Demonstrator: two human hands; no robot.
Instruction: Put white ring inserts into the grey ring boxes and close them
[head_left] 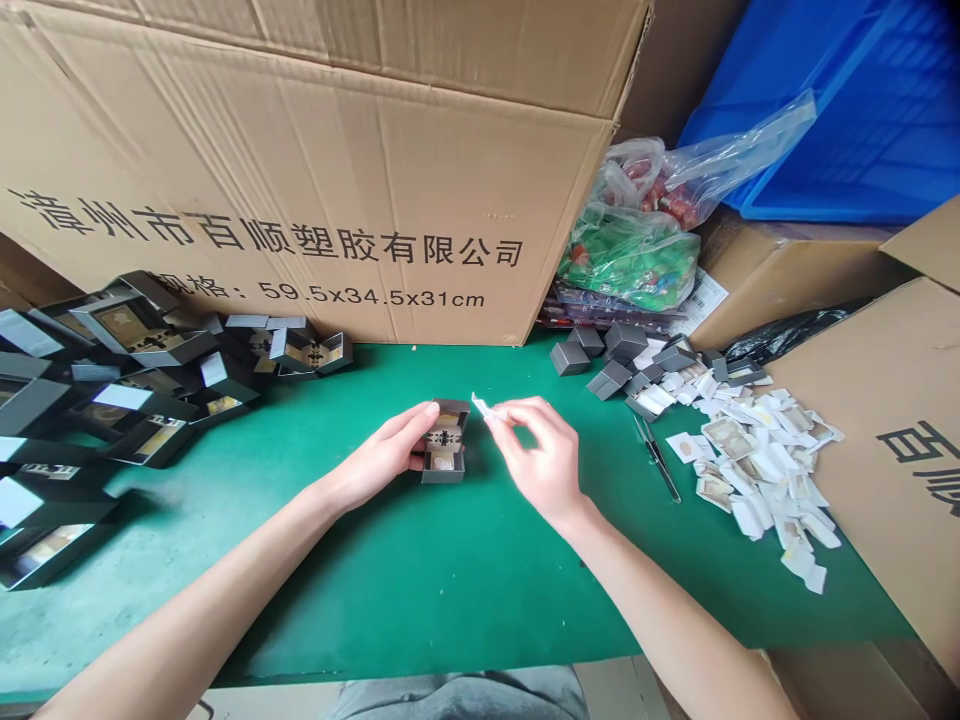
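My left hand [388, 448] grips a small dark grey hinged box [444, 475] by its left side, thumb on the raised lid. The box stands open towards me, with black patterned hinge parts in the middle and a pale lining below. Just right of it, my right hand [546, 462] pinches a small white piece [481, 405] between thumb and fingertips, apart from the box. Its exact kind is too small to make out. A pair of tweezers [657, 460] lies on the green table [420, 590], right of my right hand.
Open dark boxes [154, 405] are heaped at the left. Closed dark boxes [611, 380] and a pile of white inserts [765, 470] lie at the right. A large carton [315, 160] stands behind, beside plastic bags [634, 255] and a blue crate [840, 130]. Another carton [892, 400] borders the right.
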